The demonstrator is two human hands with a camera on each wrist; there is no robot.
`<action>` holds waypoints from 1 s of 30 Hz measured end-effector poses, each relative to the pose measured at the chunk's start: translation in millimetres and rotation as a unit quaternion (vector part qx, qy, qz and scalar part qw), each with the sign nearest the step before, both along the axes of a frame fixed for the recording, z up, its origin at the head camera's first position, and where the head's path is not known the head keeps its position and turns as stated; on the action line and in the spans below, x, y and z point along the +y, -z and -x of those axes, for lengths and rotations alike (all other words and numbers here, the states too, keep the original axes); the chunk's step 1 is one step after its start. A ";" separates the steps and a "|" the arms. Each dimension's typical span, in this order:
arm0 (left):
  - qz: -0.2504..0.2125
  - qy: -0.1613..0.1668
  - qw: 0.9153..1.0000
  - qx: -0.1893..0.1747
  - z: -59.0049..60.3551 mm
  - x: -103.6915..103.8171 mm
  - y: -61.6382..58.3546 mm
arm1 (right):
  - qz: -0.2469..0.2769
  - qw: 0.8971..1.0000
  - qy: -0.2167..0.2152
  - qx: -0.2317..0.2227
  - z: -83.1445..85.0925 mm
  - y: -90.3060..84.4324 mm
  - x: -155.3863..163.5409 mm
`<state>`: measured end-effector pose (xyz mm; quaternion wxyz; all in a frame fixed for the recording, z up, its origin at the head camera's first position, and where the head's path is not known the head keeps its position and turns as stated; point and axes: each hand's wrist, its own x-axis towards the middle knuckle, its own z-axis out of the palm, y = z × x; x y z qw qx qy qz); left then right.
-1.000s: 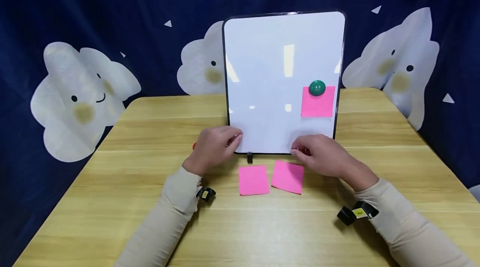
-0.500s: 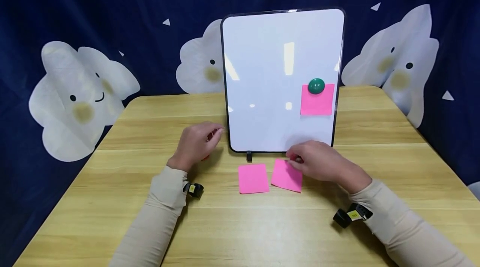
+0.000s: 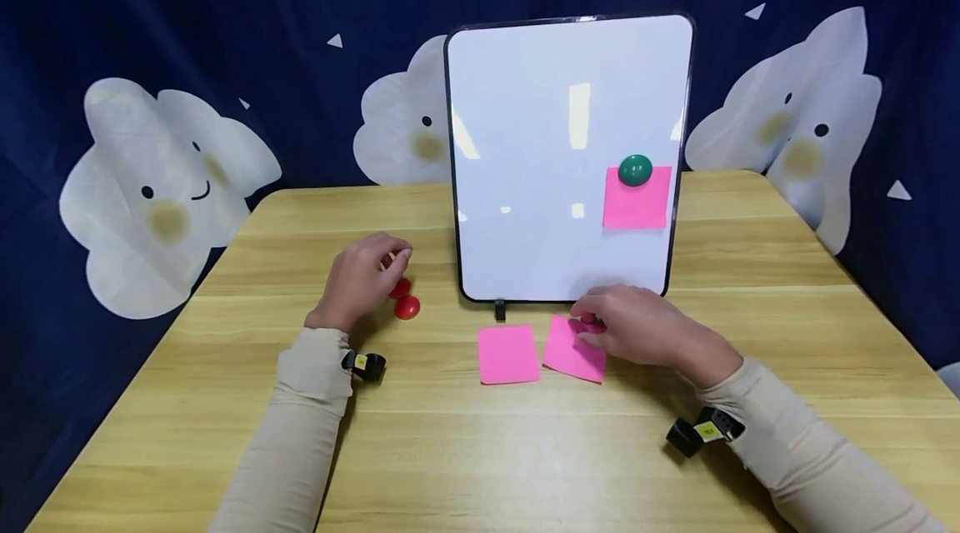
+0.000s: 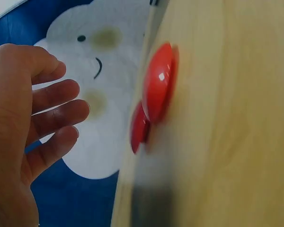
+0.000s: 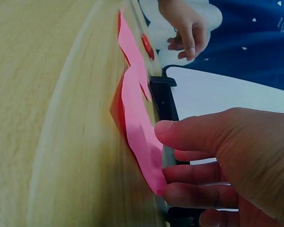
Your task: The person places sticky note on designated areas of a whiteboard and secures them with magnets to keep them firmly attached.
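In the head view my left hand (image 3: 367, 283) hovers over the table's left side, fingers loosely curled with nothing between them. Close by its fingertips lie two red round magnets, one nearer (image 3: 407, 307) and one partly hidden (image 3: 400, 288); the left wrist view shows them apart from the hand. My right hand (image 3: 637, 325) is low at the whiteboard's foot, fingertips right at the far edge of the right pink sticky note (image 3: 570, 354). A gap shows between its thumb and fingers in the right wrist view. Another pink sticky note (image 3: 508, 355) lies to the left.
The whiteboard (image 3: 540, 158) stands upright on the wooden table (image 3: 480, 450), with a black foot (image 3: 500, 311) jutting forward. On it, a green round magnet (image 3: 635, 171) overlaps the top of a pink sticky note (image 3: 636, 204). A blue cloud-patterned curtain (image 3: 315, 0) hangs behind.
My left hand has left the whiteboard's lower left corner and moved left, uncovering the red magnets. My right hand has come slightly down from the board's lower edge, over the right sticky note.
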<state>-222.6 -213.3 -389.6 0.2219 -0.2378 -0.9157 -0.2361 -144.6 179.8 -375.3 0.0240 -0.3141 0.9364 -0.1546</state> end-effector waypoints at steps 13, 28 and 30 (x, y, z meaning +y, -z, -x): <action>0.031 -0.029 0.991 -0.131 1.6 -12.8 3.4 | -0.016 1.000 -0.007 0.004 1.4 5.5 -0.3; 0.044 -0.045 0.978 -0.198 3.7 -19.2 5.5 | 0.002 1.000 -0.008 -0.015 1.1 4.0 -1.1; 0.046 -0.047 0.977 -0.202 4.1 -19.5 6.2 | 0.006 1.000 -0.006 -0.018 0.5 3.9 -1.2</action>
